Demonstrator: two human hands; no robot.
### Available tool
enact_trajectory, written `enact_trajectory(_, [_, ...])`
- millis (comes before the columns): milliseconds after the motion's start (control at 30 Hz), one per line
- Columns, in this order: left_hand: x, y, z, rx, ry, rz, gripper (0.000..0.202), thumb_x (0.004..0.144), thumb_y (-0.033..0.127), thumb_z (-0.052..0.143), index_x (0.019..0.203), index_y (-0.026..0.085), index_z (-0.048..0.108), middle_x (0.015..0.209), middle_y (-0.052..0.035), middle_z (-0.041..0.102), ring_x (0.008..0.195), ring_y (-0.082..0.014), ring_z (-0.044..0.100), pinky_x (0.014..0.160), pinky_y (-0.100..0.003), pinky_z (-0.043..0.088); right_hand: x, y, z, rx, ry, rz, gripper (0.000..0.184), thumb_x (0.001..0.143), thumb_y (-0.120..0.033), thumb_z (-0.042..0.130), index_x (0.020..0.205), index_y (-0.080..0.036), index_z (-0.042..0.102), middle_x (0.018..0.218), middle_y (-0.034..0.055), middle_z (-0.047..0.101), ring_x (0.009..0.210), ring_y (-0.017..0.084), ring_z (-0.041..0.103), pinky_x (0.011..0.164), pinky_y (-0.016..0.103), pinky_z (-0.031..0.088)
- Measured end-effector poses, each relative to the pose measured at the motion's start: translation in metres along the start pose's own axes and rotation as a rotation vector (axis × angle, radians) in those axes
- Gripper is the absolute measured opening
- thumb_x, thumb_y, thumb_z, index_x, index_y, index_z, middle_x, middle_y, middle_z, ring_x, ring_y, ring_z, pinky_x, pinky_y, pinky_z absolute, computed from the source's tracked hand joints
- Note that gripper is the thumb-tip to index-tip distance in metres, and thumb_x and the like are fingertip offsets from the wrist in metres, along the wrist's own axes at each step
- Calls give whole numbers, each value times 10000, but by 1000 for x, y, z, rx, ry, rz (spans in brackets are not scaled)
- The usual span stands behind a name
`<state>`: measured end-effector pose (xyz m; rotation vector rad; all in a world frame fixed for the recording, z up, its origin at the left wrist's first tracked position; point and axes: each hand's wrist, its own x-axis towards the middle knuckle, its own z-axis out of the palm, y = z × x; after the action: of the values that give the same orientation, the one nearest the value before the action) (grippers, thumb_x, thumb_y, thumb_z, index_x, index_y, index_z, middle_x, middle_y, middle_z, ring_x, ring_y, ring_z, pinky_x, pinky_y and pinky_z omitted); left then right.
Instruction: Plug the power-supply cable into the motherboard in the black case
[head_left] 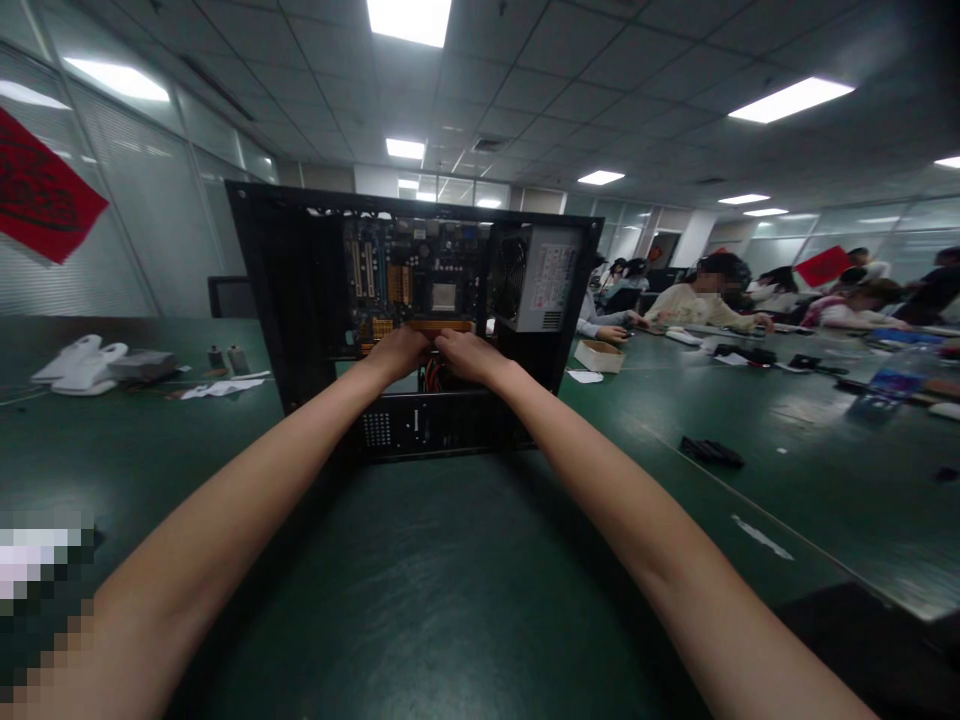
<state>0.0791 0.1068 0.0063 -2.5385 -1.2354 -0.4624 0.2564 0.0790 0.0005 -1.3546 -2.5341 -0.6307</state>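
Observation:
A black computer case (pixel 262 290) stands upright in front of me with its side open. Inside it are a motherboard (pixel 469 268) with a bare square processor (pixel 443 296) and, at the upper right, a grey power supply (pixel 553 280). Both of my hands reach into the case at the motherboard's lower edge, just below the orange memory slots (pixel 442 326). My left hand (pixel 400 353) and my right hand (pixel 474 356) nearly meet there, fingers curled closed. Whatever they pinch is hidden behind the fingers. Red cables (pixel 433 378) hang just under them.
The green table (pixel 420 580) extends to both sides. At left lie white plastic bags (pixel 82 365), a grey box (pixel 144 366) and papers (pixel 223 388). To the right are a small open carton (pixel 598 356) and a black item (pixel 711 452). Several people sit farther right.

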Motion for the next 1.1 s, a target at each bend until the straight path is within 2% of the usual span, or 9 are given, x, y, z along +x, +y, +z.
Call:
enact_trajectory(200, [-1, -4, 2, 66, -14, -17, 266, 912, 244, 587, 1085, 194, 783, 1133, -123, 753, 1077, -275, 699, 899, -320, 533, 2, 0, 1, -9, -13, 10, 314, 959, -113, 455, 1249, -133, 574, 1291, 168, 587, 1127, 294, 637, 908, 371, 503])
enact_trajectory(533, [-1, -5, 3, 3, 22, 6, 303, 903, 173, 533, 1030, 179, 808, 1097, -116, 771, 1071, -257, 699, 910, -305, 517, 5, 1, 5, 28, 3, 41, 303, 957, -127, 479, 1244, -134, 579, 1276, 179, 599, 1143, 300, 637, 916, 372, 500])
enact_trajectory(700, [-2, -1, 0, 0, 10, -38, 294, 933, 231, 531, 1036, 188, 803, 1056, -104, 780, 1033, -238, 711, 868, -281, 515, 6, 2, 6, 19, -4, 42, 325, 955, -95, 459, 1254, -135, 577, 1281, 173, 599, 1133, 286, 643, 916, 359, 495])
enact_trajectory(933, [2, 2, 2, -42, 24, -14, 285, 930, 252, 543, 994, 158, 804, 1075, -140, 769, 1043, -254, 708, 880, -296, 518, 9, 5, 10, 16, 15, 18, 296, 966, -111, 453, 1232, -124, 582, 1269, 167, 604, 1120, 276, 638, 905, 344, 483])
enact_trajectory(1100, [2, 5, 3, -34, 31, -39, 313, 911, 234, 523, 1021, 150, 804, 1047, -154, 768, 1012, -274, 717, 866, -324, 534, 1, 6, 11, 35, 30, 79, 286, 961, -115, 461, 1213, -122, 596, 1272, 168, 609, 1091, 258, 640, 867, 328, 483])
